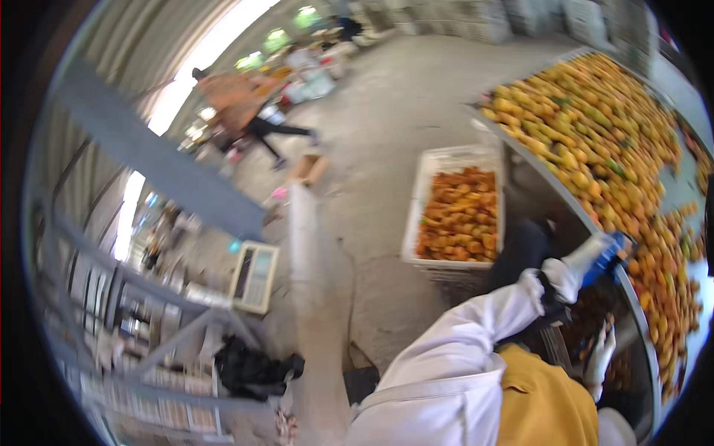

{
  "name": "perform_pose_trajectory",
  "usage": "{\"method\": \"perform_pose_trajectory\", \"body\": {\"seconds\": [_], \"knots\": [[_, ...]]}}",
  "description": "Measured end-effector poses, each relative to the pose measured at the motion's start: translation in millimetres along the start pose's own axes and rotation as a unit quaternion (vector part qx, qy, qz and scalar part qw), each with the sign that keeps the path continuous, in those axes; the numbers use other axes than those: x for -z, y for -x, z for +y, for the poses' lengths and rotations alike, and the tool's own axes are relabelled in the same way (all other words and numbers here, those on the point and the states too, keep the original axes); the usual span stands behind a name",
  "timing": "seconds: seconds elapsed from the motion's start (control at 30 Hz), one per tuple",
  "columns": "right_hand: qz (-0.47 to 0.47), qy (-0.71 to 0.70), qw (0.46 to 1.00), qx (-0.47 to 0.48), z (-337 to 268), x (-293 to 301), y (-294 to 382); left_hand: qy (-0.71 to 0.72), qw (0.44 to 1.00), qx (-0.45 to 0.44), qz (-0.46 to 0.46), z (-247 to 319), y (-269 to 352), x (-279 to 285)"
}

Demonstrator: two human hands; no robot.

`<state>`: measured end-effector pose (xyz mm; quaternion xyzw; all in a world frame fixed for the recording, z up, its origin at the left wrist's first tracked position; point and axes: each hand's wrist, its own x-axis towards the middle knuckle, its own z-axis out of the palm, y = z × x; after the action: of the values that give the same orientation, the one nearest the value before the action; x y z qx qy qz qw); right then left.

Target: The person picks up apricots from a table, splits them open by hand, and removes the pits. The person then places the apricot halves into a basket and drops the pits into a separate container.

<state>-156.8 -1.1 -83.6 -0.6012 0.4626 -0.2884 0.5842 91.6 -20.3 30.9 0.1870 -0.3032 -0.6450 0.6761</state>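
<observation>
My left hand (612, 257), in a blue glove with a pale cuff, reaches over the metal rim (577, 212) of a sorting table. It is beside a large heap of yellow-orange fruit (580, 122); blur hides whether it grips a piece. My right hand (601, 348), in a whitish glove with some blue, is lower, on the near side of the rim. Small orange pieces show by its fingertips, but its hold is unclear. More orange produce (619, 371) lies in the dark space beside it. A yellow apron (549, 396) covers my front.
A white plastic crate (410, 223) of orange fruit stands left of the table. Further left are a metal post (304, 234), a scale-like device (255, 277), black cloth (251, 368) and a cardboard box (308, 169). A person in orange (231, 100) is in the background.
</observation>
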Motion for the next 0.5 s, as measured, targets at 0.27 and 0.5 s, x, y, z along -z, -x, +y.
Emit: {"method": "perform_pose_trajectory", "body": {"seconds": [0.27,0.5], "knots": [[0.029,0.087,0.984,0.149,-89.4,-33.9,32.5,0.13,0.985,0.09,0.071,-17.0,24.7,30.4],[-0.008,-0.025,1.0,0.011,-121.1,-18.5,51.2,-0.037,0.991,0.095,0.084,-47.1,21.2,-18.0]]}}
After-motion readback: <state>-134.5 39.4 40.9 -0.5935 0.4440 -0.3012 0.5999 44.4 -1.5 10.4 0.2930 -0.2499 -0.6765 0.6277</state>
